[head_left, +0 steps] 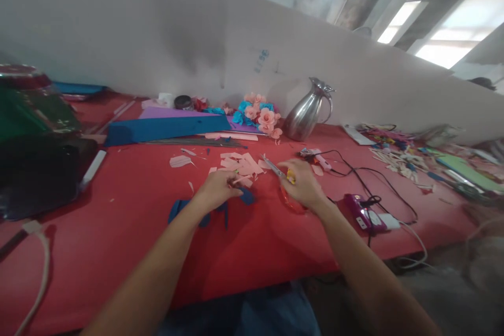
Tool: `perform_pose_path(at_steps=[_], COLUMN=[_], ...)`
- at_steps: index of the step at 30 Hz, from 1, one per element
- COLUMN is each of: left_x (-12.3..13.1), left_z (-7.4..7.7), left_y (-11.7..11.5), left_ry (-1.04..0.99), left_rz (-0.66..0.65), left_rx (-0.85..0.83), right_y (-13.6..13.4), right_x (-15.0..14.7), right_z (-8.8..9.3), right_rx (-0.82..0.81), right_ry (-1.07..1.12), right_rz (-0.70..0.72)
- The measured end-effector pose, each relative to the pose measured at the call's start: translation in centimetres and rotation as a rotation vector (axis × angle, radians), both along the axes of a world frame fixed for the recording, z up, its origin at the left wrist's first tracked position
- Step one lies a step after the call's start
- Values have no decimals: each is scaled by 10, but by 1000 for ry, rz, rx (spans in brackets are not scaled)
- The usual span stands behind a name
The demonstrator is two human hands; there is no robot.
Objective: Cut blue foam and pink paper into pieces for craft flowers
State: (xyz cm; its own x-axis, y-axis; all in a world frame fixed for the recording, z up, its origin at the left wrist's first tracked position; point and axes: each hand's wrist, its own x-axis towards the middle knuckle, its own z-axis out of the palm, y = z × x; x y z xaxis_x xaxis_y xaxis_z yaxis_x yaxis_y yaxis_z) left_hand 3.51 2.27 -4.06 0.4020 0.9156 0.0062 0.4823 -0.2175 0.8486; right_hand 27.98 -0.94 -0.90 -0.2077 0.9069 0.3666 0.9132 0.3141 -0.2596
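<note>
My right hand [304, 185] is closed around the yellow handle of a pair of scissors [273, 166], whose blades point up and to the left. A narrow strip of pink paper [241, 181] shows at the fingertips of my left hand [219, 189], which is closed on it. Just beyond my hands lies a loose pile of pink paper pieces [244, 164]. Dark blue paper pieces [247, 196] rest under and beside my left hand. Below my right hand sits an orange-red, see-through round thing [291, 200], partly hidden.
Paper flowers [263, 115] and a steel jug [305, 115] stand by the wall behind. Blue paper sheets [169, 128] lie at the back left. To the right are a glue gun [321, 160], black cables and a purple power box [364, 213]. A dark tray-like object [39, 178] is left.
</note>
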Motion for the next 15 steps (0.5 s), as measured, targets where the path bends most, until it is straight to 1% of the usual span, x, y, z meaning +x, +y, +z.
perform_pose_path(at_steps=[1, 3, 4, 6, 9, 11, 13, 15], left_x=[-2, -5, -6, -8, -10, -9, -9, -8], left_z=[1, 3, 4, 4, 7, 11, 16, 20], left_y=[0, 1, 1, 1, 1, 0, -2, -3], left_ry=[-3, 1, 2, -6, -59, -114, -184, -235], left_rz=[21, 57, 77, 116, 167, 226, 294, 346], left_rx=[0, -6, -7, -5, -15, -35, -55, -67], right_y=[1, 5, 8, 16, 26, 32, 36, 39], right_x=[-15, -42, -54, -69, -77, -77, -79, -82], right_z=[6, 14, 16, 18, 16, 13, 8, 2], right_rx=[-94, -239, -293, -389, -448, -435, -405, -376], right_ry=[36, 78, 88, 90, 134, 228, 387, 627], right_rz=[140, 286, 320, 339, 334, 282, 174, 71])
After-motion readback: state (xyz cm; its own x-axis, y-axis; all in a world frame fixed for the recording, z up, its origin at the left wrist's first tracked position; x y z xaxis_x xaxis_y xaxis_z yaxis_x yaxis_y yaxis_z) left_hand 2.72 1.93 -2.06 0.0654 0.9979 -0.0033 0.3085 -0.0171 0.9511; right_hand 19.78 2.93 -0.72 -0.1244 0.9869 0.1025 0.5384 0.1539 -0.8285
